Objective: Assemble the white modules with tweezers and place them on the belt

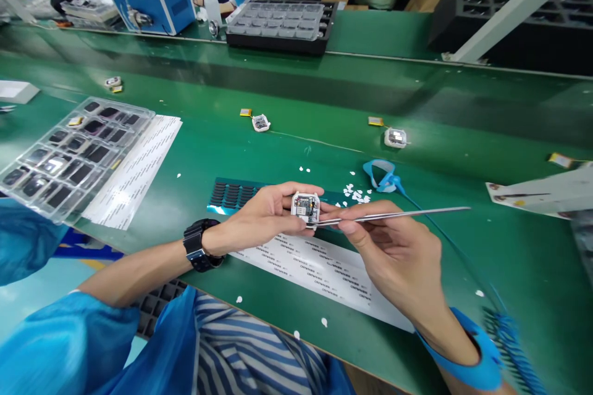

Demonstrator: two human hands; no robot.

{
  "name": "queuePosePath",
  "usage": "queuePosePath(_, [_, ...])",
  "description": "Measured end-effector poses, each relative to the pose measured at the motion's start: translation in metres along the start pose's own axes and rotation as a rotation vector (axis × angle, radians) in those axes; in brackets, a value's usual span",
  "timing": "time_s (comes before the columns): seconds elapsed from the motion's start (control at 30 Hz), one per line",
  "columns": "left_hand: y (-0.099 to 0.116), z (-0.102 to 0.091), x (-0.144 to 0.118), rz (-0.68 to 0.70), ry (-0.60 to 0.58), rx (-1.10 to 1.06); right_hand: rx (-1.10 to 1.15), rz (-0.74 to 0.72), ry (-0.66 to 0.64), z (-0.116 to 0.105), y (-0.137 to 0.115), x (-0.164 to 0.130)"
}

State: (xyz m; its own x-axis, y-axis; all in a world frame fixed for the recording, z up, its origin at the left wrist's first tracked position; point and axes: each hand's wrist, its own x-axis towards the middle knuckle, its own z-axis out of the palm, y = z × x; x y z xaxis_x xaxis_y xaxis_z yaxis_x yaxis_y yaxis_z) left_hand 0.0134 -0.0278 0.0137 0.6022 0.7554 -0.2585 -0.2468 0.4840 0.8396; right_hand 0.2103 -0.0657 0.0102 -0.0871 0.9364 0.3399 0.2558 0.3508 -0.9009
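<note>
My left hand (264, 213) holds a small white square device shell (306, 207) with an exposed circuit board, above the green table (463, 154). My right hand (393, 247) grips metal tweezers (398, 215), whose tips touch the lower edge of the shell. A black watch is on my left wrist, a blue strap on my right wrist. Beneath my hands lie a strip of black pads on teal backing (231, 194) and a white label sheet (319, 271).
A clear tray of dark parts (69, 154) lies at left on white sheets (139, 166). Two similar white shells (260, 123) (395, 137) with yellow batteries lie farther back. A black tray stack (280, 28) and blue box (155, 7) stand at the far edge.
</note>
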Motion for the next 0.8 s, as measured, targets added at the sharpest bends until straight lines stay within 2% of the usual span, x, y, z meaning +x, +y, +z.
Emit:
queuePosePath(0.2, [-0.004,-0.002,0.002,0.004,0.003,-0.006,-0.024,-0.005,-0.087,-0.004,0.006,0.002])
queuePosePath(0.3, [-0.005,-0.003,0.003,-0.005,0.033,-0.001,0.008,0.004,-0.083,-0.004,0.005,0.001])
queuePosePath(0.6, [-0.005,-0.002,0.006,-0.048,0.121,-0.102,0.164,0.072,0.095,0.0,-0.001,0.008])
queuePosePath(0.7, [-0.005,-0.004,0.007,-0.027,0.1,-0.163,0.173,0.111,0.157,-0.002,0.003,0.011])
queuePosePath(0.8, [0.0,-0.012,0.009,0.031,0.101,-0.135,0.191,0.182,0.197,-0.006,0.009,0.014])
